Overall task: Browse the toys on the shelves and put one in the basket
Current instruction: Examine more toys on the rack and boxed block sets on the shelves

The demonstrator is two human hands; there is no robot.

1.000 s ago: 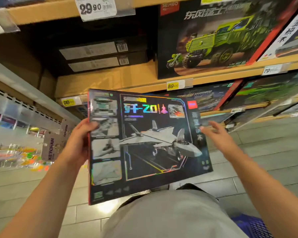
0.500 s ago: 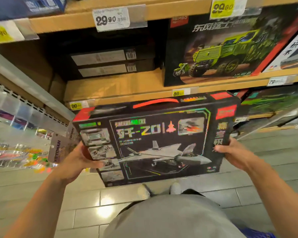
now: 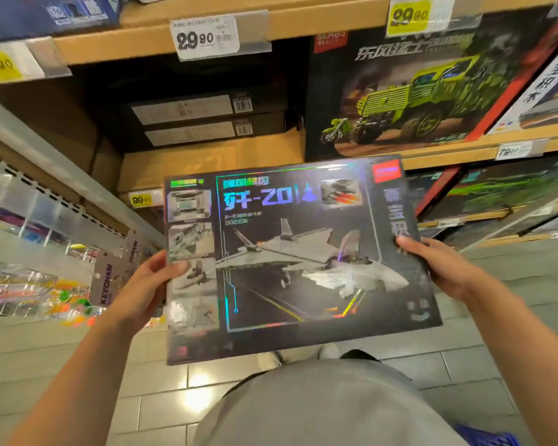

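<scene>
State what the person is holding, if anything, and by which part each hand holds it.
A fighter-jet toy box. The left hand grips its left edge, thumb on the front; the right hand grips its right edge, thumb on the front.

Both hands (image 3: 142, 291) (image 3: 445, 268) grip jet toy box (image 3: 290, 259) — front facing cam.

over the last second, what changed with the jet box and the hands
The jet box was turned: a second ago its face showed under the left hand alone, then it tipped top edge up, now the face shows again. The right hand, free at first, took its right edge. The green truck box stayed on the shelf.
</scene>
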